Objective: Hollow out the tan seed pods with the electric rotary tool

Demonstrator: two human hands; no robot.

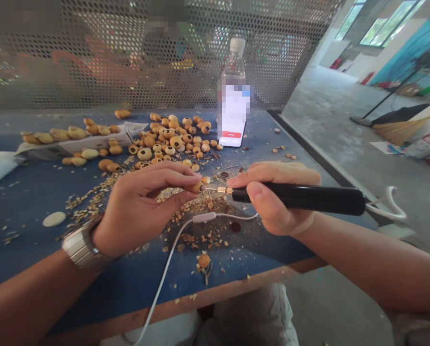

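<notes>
Between the thumb and fingers of my left hand [146, 202] is a small tan gourd [198, 187], partly hidden by the fingers. My right hand [280, 194] is wrapped round a black rotary tool [319, 199] with a brass-coloured collet and a thin bit [211, 189]. The bit's tip is at the gourd; whether it goes inside I cannot tell. A white cord with an inline switch [204, 217] runs below both hands. Shavings and seeds [196, 206] lie scattered beneath the gourd.
Many small gourds [171, 137], several with cut holes, are heaped behind my hands. A lit phone [233, 117] leans on a plastic bottle [236, 62]. More gourds sit on a flat white box [81, 144] at left. A perforated metal screen [128, 62] closes the table's back.
</notes>
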